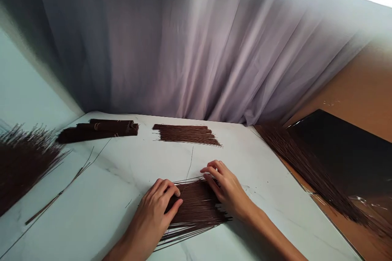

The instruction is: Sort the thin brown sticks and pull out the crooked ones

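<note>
A flat layer of thin dark brown sticks [197, 206] lies crosswise on the white table in front of me, several of them splayed loose along its near edge. My left hand [156, 208] rests on the left end of the layer, fingers bent, thumb apart from the index finger. Over the right end is my right hand [223, 181], its fingers loosely curled and spread, touching the far right edge. A single thin strand [190, 165] runs from beyond the layer down toward my left fingertips; its lower end is hard to make out.
Tied brown bundles [107, 127] lie at the back left, with a loose stick pile [186, 134] at the back middle. A large heap of sticks [24, 167] fills the left edge. Long sticks [312, 171] line the right, beside a black sheet [346, 151]. A curtain [196, 45] hangs behind.
</note>
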`<state>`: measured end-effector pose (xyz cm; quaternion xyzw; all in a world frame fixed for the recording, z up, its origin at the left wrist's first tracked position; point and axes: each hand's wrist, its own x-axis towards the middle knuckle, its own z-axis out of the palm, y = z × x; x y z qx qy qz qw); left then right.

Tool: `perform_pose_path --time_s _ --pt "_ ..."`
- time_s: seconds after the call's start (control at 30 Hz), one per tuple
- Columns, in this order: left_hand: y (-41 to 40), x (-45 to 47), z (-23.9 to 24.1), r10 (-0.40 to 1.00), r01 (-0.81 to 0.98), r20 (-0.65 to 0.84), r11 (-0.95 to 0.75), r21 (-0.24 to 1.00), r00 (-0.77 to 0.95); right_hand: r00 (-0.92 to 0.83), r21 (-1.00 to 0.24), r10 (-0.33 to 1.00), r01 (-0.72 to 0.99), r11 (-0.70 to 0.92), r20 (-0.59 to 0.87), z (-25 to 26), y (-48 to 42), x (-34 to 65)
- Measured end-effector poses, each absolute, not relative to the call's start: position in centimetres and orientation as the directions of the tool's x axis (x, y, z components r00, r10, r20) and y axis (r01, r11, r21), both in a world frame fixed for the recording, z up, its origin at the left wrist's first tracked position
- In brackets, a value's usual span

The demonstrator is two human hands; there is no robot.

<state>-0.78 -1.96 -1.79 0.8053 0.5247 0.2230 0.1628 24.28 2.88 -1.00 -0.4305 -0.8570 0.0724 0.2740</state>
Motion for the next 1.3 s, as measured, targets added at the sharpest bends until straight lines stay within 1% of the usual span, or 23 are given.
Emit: perform_pose_path --time_s 0.07,0.17,0.23,0.3,0.43,0.53,0.6,0.67,0.73,0.8,0.9,1.0,1.07,1.13,1.17,1.23,1.3 --pt "-1.8 -0.8 -1.7 0.912 0.773 0.192 -0.409 0.485 0.362 -0.555 -0.33 0.749 0.675 0.66 0.363 -0.2 4.3 23.6" --pt "-1.6 -0.6 -1.8 0.909 0.805 0.237 -0.415 0.424 0.344 -0.681 -0.298 0.673 0.603 0.74 0.29 0.9 6.0 22.4" --pt "-1.6 -0.5 -1.9 0.904 0.824 0.285 -0.414 0.388 0.32 -0.73 -0.326 0.631 0.548 0.77 0.265 1.4 6.5 22.0" --pt "-1.6 -0.5 -1.7 0.894 0.822 0.33 -0.421 0.385 0.303 -0.747 -0.37 0.616 0.515 0.774 0.25 1.9 6.2 21.8" --pt "-1.3 -1.3 -0.5 0.854 0.771 0.404 -0.488 0.409 0.327 -0.729 -0.442 0.656 0.531 0.723 0.196 3.2 3.9 22.5" --pt "-0.9 -1.9 0.1 0.839 0.77 0.472 -0.484 0.416 0.272 -0.62 -0.468 0.774 0.651 0.598 0.126 3.7 1.9 23.9" --pt "-0.7 -1.8 0.0 0.847 0.779 0.484 -0.451 0.437 0.22 -0.483 -0.482 0.864 0.729 0.487 0.143 3.1 1.0 25.3" --pt "-0.4 -1.1 -0.4 0.873 0.764 0.414 -0.447 0.465 0.259 -0.315 -0.537 0.921 0.748 0.391 0.231 2.0 0.3 26.6" --pt "-0.1 -0.1 -0.9 0.884 0.743 0.297 -0.465 0.481 0.362 -0.158 -0.615 0.938 0.719 0.324 0.309 0.6 -0.2 27.3" --pt "0.3 1.0 -1.1 0.877 0.75 0.231 -0.48 0.454 0.422 -0.066 -0.671 0.937 0.681 0.293 0.342 -0.5 -0.7 27.3" --pt "0.7 2.0 -1.3 0.853 0.76 0.213 -0.521 0.388 0.476 -0.066 -0.68 0.922 0.656 0.327 0.381 -1.1 -1.4 26.4" --pt "0.9 2.0 -1.5 0.814 0.749 0.237 -0.581 0.318 0.53 -0.087 -0.635 0.895 0.676 0.375 0.437 -1.0 -1.8 25.7" --pt "0.9 1.7 -1.7 0.799 0.741 0.265 -0.6 0.301 0.539 -0.086 -0.611 0.884 0.692 0.385 0.459 -0.9 -1.9 25.6" --pt "0.9 1.5 -1.7 0.81 0.731 0.278 -0.586 0.35 0.516 -0.085 -0.606 0.879 0.693 0.39 0.468 -0.7 -2.0 25.6" --pt "0.8 1.4 -1.4 0.827 0.723 0.274 -0.562 0.402 0.491 -0.087 -0.612 0.877 0.683 0.399 0.473 -0.6 -2.1 25.5" --pt "0.8 1.4 -0.6 0.876 0.68 0.232 -0.476 0.557 0.423 -0.099 -0.632 0.861 0.639 0.439 0.499 -0.4 -2.4 25.0" --pt "0.8 1.6 0.6 0.923 0.599 0.154 -0.349 0.721 0.354 -0.108 -0.646 0.837 0.586 0.49 0.537 -0.2 -2.8 24.1"
